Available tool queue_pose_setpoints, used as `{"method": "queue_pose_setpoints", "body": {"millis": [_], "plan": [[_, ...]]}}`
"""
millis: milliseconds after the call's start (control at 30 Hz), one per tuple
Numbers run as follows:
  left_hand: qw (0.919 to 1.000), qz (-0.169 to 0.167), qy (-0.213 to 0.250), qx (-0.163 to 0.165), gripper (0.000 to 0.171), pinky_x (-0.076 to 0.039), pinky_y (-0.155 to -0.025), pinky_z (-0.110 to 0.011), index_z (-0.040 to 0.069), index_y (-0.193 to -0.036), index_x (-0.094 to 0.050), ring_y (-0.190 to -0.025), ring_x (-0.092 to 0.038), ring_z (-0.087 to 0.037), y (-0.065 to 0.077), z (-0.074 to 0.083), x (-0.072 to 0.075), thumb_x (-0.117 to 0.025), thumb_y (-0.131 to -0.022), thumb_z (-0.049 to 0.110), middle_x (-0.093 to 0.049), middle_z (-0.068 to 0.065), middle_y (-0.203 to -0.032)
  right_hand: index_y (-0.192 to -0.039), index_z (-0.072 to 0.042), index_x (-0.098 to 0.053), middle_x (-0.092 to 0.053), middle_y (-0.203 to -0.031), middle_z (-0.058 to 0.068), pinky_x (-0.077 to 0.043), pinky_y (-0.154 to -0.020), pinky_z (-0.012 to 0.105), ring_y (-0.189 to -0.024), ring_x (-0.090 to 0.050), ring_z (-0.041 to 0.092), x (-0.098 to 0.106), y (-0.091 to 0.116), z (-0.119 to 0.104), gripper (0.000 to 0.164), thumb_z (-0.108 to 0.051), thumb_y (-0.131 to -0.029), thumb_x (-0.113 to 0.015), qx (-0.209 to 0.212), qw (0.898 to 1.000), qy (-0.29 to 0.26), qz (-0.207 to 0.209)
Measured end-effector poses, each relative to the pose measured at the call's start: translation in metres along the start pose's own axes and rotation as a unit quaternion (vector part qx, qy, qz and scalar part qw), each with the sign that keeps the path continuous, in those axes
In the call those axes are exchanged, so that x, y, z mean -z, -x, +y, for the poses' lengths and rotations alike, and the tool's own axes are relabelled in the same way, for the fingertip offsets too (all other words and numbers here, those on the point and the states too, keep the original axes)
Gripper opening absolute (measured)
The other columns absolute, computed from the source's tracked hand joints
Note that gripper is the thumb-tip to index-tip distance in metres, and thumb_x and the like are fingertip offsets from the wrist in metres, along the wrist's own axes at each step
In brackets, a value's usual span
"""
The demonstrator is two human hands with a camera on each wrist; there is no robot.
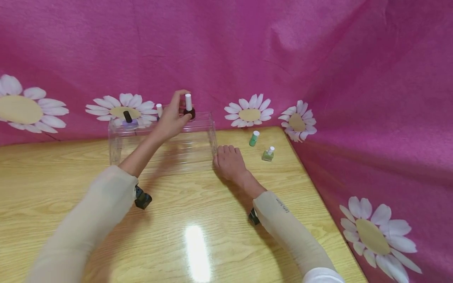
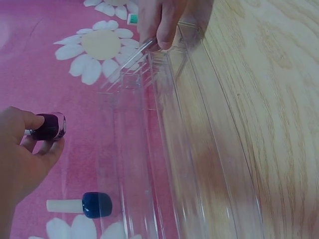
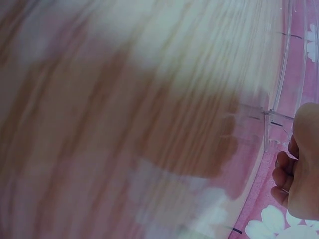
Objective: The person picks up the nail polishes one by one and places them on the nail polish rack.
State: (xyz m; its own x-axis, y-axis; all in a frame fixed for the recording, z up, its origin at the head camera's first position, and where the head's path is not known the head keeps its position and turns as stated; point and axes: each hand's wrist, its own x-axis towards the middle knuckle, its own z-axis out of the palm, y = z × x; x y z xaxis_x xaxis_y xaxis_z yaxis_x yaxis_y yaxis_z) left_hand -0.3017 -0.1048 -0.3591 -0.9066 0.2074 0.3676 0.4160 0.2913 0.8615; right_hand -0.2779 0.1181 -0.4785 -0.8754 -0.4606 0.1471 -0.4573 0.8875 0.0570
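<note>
My left hand (image 1: 170, 122) pinches a dark nail polish bottle (image 2: 47, 127) with a white cap, held upright over the top tier of a clear plastic rack (image 1: 161, 157). On that tier stand a dark blue nail polish bottle (image 2: 97, 205) with a white cap and a lilac bottle (image 1: 130, 123) with a black cap. My right hand (image 1: 231, 162) grips the right end of the rack, its fingers and thumb at the side wall. In the right wrist view that hand (image 3: 306, 164) shows at the right edge.
Right of the rack, a green nail polish bottle (image 1: 253, 140) and an olive-green one (image 1: 267, 155) stand on the wooden table (image 1: 170, 243). A pink cloth (image 1: 205, 47) with white flowers hangs behind the table and along its right side.
</note>
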Motion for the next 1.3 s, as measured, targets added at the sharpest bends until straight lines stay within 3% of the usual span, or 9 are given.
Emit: {"method": "queue_pose_setpoints", "body": {"millis": [400, 700, 1000, 1300], "plan": [[0.9974, 0.017, -0.065, 0.026, 0.060, -0.048, -0.093, -0.046, 0.005, -0.143, -0.034, -0.112, -0.060, -0.038, -0.019, -0.013, -0.017, -0.055, -0.090, -0.012, -0.058, -0.027, -0.120, -0.097, -0.003, -0.052, -0.054, -0.088, 0.011, -0.043, -0.078, 0.041, -0.086, -0.053, 0.030, -0.001, 0.001, 0.001, 0.032, -0.027, -0.106, -0.033, 0.000, 1.000, 0.004, 0.002], [0.9967, 0.016, -0.067, 0.042, 0.057, -0.047, -0.095, -0.046, 0.006, -0.141, -0.034, -0.114, -0.059, -0.038, -0.027, -0.018, -0.025, -0.054, -0.091, -0.012, -0.055, -0.026, -0.124, -0.098, -0.004, -0.051, -0.054, -0.089, 0.009, -0.042, -0.080, 0.040, -0.089, -0.052, 0.029, 0.000, 0.002, 0.000, 0.032, -0.028, -0.106, -0.032, -0.002, 1.000, 0.006, -0.007], [0.9956, 0.026, -0.086, 0.026, 0.053, -0.045, -0.094, -0.048, 0.004, -0.137, -0.035, -0.105, -0.058, -0.037, -0.030, -0.027, -0.031, -0.053, -0.090, -0.011, -0.057, -0.026, -0.117, -0.099, -0.004, -0.051, -0.054, -0.089, 0.009, -0.042, -0.080, 0.040, -0.089, -0.052, 0.028, 0.000, 0.002, 0.000, 0.031, -0.028, -0.106, -0.033, -0.004, 1.000, 0.008, -0.007], [0.9946, 0.024, -0.091, 0.043, 0.053, -0.044, -0.095, -0.048, 0.007, -0.138, -0.034, -0.107, -0.057, -0.036, -0.031, -0.026, -0.034, -0.053, -0.092, -0.009, -0.056, -0.024, -0.119, -0.098, -0.004, -0.052, -0.054, -0.089, 0.009, -0.042, -0.079, 0.040, -0.089, -0.052, 0.029, 0.001, 0.001, 0.000, 0.030, -0.027, -0.106, -0.034, -0.002, 1.000, 0.008, -0.002]]}}
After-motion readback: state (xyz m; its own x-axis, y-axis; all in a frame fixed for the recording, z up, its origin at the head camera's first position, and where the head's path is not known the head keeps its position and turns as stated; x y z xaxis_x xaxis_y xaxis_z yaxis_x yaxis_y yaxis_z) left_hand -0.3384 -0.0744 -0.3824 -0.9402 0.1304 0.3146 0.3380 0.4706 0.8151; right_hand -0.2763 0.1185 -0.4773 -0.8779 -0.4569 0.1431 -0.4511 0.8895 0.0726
